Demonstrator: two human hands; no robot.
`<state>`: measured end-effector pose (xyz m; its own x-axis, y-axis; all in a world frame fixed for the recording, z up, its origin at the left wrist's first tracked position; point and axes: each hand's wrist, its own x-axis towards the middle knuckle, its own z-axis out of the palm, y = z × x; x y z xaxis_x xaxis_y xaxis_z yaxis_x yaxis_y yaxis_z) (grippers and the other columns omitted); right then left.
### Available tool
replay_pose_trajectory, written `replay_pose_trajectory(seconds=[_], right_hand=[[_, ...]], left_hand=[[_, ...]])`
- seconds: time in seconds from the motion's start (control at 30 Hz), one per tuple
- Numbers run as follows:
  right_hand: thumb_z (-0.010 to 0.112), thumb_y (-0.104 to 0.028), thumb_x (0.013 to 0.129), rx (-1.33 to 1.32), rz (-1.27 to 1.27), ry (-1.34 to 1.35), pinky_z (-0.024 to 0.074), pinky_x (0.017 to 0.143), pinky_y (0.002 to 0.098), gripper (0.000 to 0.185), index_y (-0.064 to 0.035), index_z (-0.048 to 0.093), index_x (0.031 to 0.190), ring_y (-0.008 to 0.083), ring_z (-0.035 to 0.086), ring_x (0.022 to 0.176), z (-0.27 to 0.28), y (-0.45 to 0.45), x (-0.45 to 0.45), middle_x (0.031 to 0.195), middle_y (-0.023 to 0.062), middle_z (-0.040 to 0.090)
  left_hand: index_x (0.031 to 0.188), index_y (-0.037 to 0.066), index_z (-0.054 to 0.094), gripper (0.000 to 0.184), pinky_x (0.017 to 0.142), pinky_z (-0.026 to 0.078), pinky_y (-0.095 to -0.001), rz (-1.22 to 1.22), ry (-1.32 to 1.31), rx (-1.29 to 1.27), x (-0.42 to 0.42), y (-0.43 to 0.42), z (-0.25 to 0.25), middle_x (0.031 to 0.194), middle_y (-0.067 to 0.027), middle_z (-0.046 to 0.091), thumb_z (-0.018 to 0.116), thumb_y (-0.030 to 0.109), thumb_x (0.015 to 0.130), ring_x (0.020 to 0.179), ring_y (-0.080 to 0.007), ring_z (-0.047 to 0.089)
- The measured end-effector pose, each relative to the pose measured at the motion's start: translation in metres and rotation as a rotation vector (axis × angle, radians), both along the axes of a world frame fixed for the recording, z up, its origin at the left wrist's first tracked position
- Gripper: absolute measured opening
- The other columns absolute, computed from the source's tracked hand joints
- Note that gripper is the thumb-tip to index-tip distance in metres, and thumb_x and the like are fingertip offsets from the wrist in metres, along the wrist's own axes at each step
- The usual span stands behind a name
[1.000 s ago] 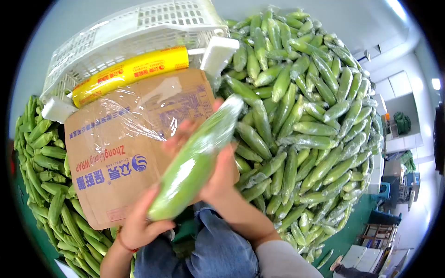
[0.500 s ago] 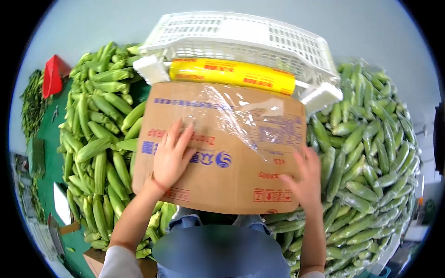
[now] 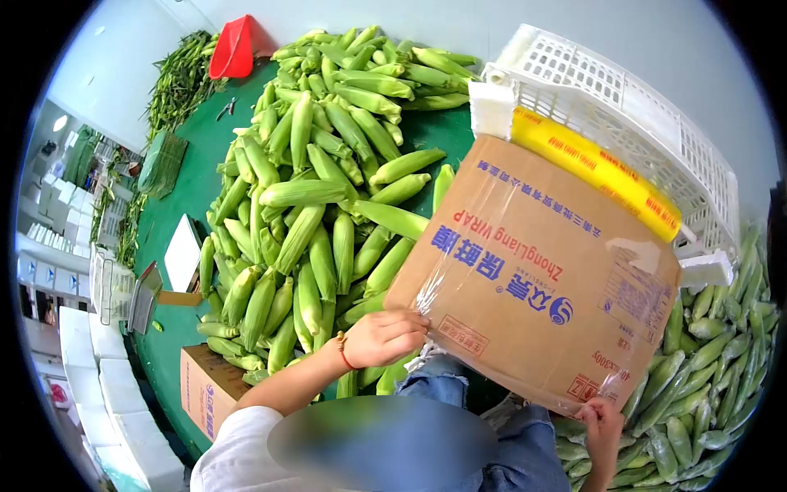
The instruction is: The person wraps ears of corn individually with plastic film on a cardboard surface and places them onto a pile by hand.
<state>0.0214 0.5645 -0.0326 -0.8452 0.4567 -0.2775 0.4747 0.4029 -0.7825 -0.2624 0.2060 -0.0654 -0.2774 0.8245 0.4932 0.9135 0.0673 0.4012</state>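
A sheet of clear cling film (image 3: 426,287) stretches over the cardboard box (image 3: 492,205), from the far-side roll to the near edge. My left hand (image 3: 383,338) is closed on the film at the near left corner. At the near right corner, the fingers of my right hand (image 3: 601,418) pinch the film's other corner. Across the back of the box lies the yellow film roll (image 3: 594,168), between two white foam blocks. Unwrapped green corn ears (image 3: 311,213) are heaped to the left of the box. Film-wrapped corn ears (image 3: 697,410) are piled on the right.
Behind the roll stands a white plastic basket (image 3: 631,98). A red scoop-like container (image 3: 233,49), pliers (image 3: 226,108) and a white tablet-like panel (image 3: 182,254) are on the green table (image 3: 193,148). Another cardboard box (image 3: 209,389) sits near my left arm.
Both hands were spread over the box top; now they grip the film at the near corners, and the film covers the box to its near edge. The view has swung left.
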Motion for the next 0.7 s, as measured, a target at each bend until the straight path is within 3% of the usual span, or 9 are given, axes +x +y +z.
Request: replay_pose_trajectory(seconds=[0.1, 0.17, 0.23, 0.3, 0.37, 0.43, 0.5, 0.6, 0.7], right_hand=[[0.056, -0.006, 0.093, 0.011, 0.011, 0.044, 0.0482, 0.062, 0.0244, 0.01, 0.0027, 0.058, 0.089, 0.0105, 0.06, 0.064, -0.025, -0.007, 0.006, 0.07, 0.0056, 0.062], [0.056, -0.006, 0.093, 0.01, 0.036, 0.043, 0.0486, 0.063, 0.0244, 0.01, 0.0027, 0.058, 0.089, 0.0103, 0.06, 0.066, -0.02, -0.006, 0.0, 0.071, 0.0056, 0.063], [0.056, -0.006, 0.094, -0.047, 0.005, 0.012, 0.0487, 0.063, 0.0244, 0.01, 0.0024, 0.059, 0.089, 0.0105, 0.061, 0.067, -0.022, -0.007, 0.001, 0.071, 0.0053, 0.063], [0.056, -0.007, 0.093, -0.052, -0.002, 0.006, 0.0488, 0.064, 0.0258, 0.01, 0.0018, 0.059, 0.089, 0.0133, 0.062, 0.067, -0.02, -0.004, -0.002, 0.071, 0.0066, 0.063], [0.056, -0.008, 0.093, -0.024, -0.005, -0.01, 0.0491, 0.067, 0.0287, 0.011, 0.0009, 0.059, 0.089, 0.0186, 0.064, 0.066, -0.009, -0.013, -0.006, 0.071, 0.0095, 0.065], [0.057, -0.01, 0.093, 0.007, -0.019, -0.084, 0.0496, 0.066, 0.0301, 0.011, 0.0004, 0.06, 0.089, 0.0197, 0.065, 0.068, -0.003, -0.015, -0.007, 0.073, 0.0098, 0.067], [0.057, -0.011, 0.093, 0.05, -0.019, -0.068, 0.0498, 0.066, 0.0311, 0.012, 0.0005, 0.06, 0.091, 0.0206, 0.066, 0.07, -0.002, -0.017, -0.009, 0.075, 0.0105, 0.068], [0.057, -0.01, 0.094, 0.023, -0.028, -0.087, 0.0489, 0.064, 0.0264, 0.012, 0.0009, 0.061, 0.091, 0.0144, 0.063, 0.068, 0.001, -0.019, -0.011, 0.075, 0.0075, 0.066], [0.059, -0.014, 0.093, 0.033, -0.068, -0.098, 0.05, 0.066, 0.0332, 0.013, -0.0012, 0.061, 0.095, 0.0228, 0.066, 0.071, 0.0, -0.024, -0.011, 0.076, 0.0108, 0.067]], left_hand=[[0.099, 0.008, 0.059, 0.02, 0.084, 0.051, -0.0435, 0.576, 0.048, -0.452, -0.022, -0.07, -0.047, 0.101, -0.0142, 0.062, 0.064, 0.021, 0.084, 0.101, -0.0314, 0.061], [0.124, 0.011, 0.053, 0.042, 0.087, 0.05, -0.0466, 1.029, 0.294, -0.279, -0.094, -0.12, -0.095, 0.117, -0.0167, 0.057, 0.064, 0.03, 0.087, 0.113, -0.0336, 0.054], [0.143, 0.018, 0.039, 0.061, 0.091, 0.047, -0.049, 1.372, 0.286, -0.725, -0.128, -0.162, -0.115, 0.127, -0.0175, 0.05, 0.063, 0.031, 0.089, 0.118, -0.0364, 0.049], [0.151, 0.021, 0.029, 0.071, 0.097, 0.045, -0.0487, 1.469, -0.412, -0.847, -0.138, -0.182, -0.113, 0.135, -0.0174, 0.047, 0.064, 0.031, 0.089, 0.12, -0.0381, 0.049], [0.149, 0.018, 0.032, 0.067, 0.101, 0.043, -0.0483, 1.486, -0.482, -0.859, -0.133, -0.166, -0.097, 0.143, -0.017, 0.042, 0.063, 0.026, 0.09, 0.124, -0.0385, 0.048], [0.148, 0.011, 0.035, 0.063, 0.101, 0.044, -0.0444, 1.262, -0.352, -0.394, -0.128, -0.206, -0.158, 0.143, -0.0184, 0.043, 0.061, 0.018, 0.091, 0.126, -0.0346, 0.049], [0.145, 0.004, 0.037, 0.058, 0.102, 0.042, -0.0403, 1.133, -0.904, 0.202, -0.086, -0.173, -0.136, 0.136, -0.019, 0.05, 0.058, 0.011, 0.092, 0.125, -0.0309, 0.049], [0.142, 0.0, 0.04, 0.057, 0.103, 0.04, -0.0404, 0.815, -0.627, 0.022, -0.022, -0.091, -0.029, 0.132, -0.02, 0.052, 0.059, 0.0, 0.088, 0.124, -0.0324, 0.05], [0.132, 0.008, 0.053, 0.066, 0.089, 0.047, -0.0442, 0.39, -0.154, -0.077, -0.009, -0.016, 0.044, 0.125, -0.0208, 0.055, 0.072, -0.004, 0.069, 0.109, -0.0394, 0.056]])
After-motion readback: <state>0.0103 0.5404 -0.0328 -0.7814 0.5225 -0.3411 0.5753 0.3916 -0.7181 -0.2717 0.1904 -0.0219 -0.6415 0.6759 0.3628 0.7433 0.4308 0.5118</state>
